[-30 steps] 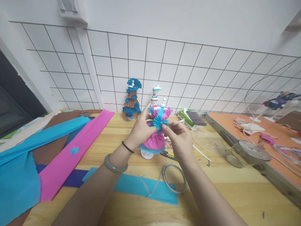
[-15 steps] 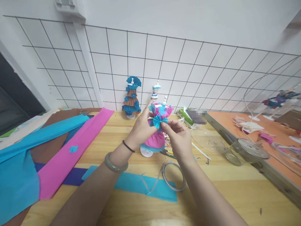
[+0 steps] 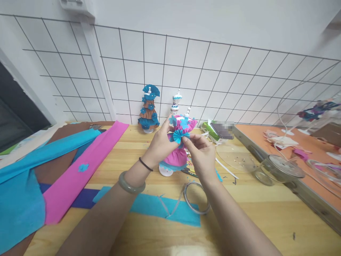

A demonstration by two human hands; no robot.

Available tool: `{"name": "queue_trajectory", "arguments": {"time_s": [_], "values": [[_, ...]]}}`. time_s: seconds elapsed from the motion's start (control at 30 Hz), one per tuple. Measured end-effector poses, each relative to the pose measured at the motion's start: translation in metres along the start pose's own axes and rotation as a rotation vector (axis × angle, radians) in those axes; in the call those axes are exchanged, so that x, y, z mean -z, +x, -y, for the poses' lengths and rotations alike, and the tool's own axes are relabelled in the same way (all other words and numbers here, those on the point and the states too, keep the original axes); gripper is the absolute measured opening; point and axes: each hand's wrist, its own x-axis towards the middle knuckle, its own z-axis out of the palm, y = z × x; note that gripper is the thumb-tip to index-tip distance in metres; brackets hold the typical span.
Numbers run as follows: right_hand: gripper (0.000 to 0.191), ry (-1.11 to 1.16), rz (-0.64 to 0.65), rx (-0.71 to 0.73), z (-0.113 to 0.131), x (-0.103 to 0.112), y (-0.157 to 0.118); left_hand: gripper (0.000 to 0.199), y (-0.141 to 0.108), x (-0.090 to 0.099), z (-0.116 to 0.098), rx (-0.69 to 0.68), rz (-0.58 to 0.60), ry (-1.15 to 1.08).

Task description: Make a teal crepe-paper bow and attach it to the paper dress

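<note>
A small mannequin dressed in pink and blue paper (image 3: pixel 176 158) leans between my hands, its white round base (image 3: pixel 166 171) on the wooden table. My left hand (image 3: pixel 162 144) is wrapped round its upper part, fingers behind it and thumb in front. With thumb and fingertips, my right hand (image 3: pixel 201 151) pinches a pleated blue paper fan (image 3: pixel 178 136) against the mannequin's waist. Blue paper flowers (image 3: pixel 184 123) sit on the pink paper at the top. Fingers of both hands are partly hidden behind the paper.
A brown-and-blue dressed mannequin (image 3: pixel 148 112) and a white one (image 3: pixel 175 103) stand behind. Coloured paper sheets (image 3: pixel 80 174) lie at the left. Nearer are a blue strip (image 3: pixel 151 206) and a tape roll (image 3: pixel 184 199). A clear jar (image 3: pixel 266 174) and an orange board (image 3: pixel 269 142) are at the right.
The view has shifted slightly. The mannequin's top has tilted a little to the right, while both hands keep nearly the same hold.
</note>
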Motion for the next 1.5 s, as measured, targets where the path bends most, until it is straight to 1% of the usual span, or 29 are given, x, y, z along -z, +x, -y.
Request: {"name": "queue_trajectory", "arguments": {"time_s": [0.1,0.33,0.53,0.67,0.77,0.93,1.13,1.3,1.5], "values": [[0.015,-0.043,-0.010,0.031,-0.001,0.001,-0.001,0.043,0.000,0.000,0.001,0.009,0.007,-0.005],[0.018,-0.169,-0.049,0.082,-0.003,0.002,-0.002,0.042,0.002,-0.001,0.001,0.016,0.042,-0.052],[0.020,-0.174,-0.055,0.070,-0.005,0.003,-0.001,0.051,0.002,0.006,0.000,-0.013,0.179,-0.050],[0.020,-0.140,-0.037,0.067,-0.005,0.004,0.000,0.044,0.002,0.013,-0.002,-0.042,0.240,-0.055],[0.019,-0.110,-0.008,0.065,-0.005,0.003,0.000,0.040,0.004,0.014,0.001,-0.057,0.229,-0.099],[0.017,-0.105,0.012,0.058,-0.007,0.003,0.001,0.034,0.005,0.011,0.011,-0.018,0.162,-0.128],[0.019,-0.065,0.023,0.046,-0.008,0.004,0.003,0.041,0.006,0.011,0.015,-0.009,0.128,-0.119],[0.016,-0.007,0.041,0.044,-0.009,0.005,0.004,0.040,0.006,0.012,0.014,-0.010,0.121,-0.109],[0.016,-0.029,0.049,0.063,-0.010,0.006,0.005,0.041,0.006,0.010,0.015,-0.007,0.100,-0.150]]}}
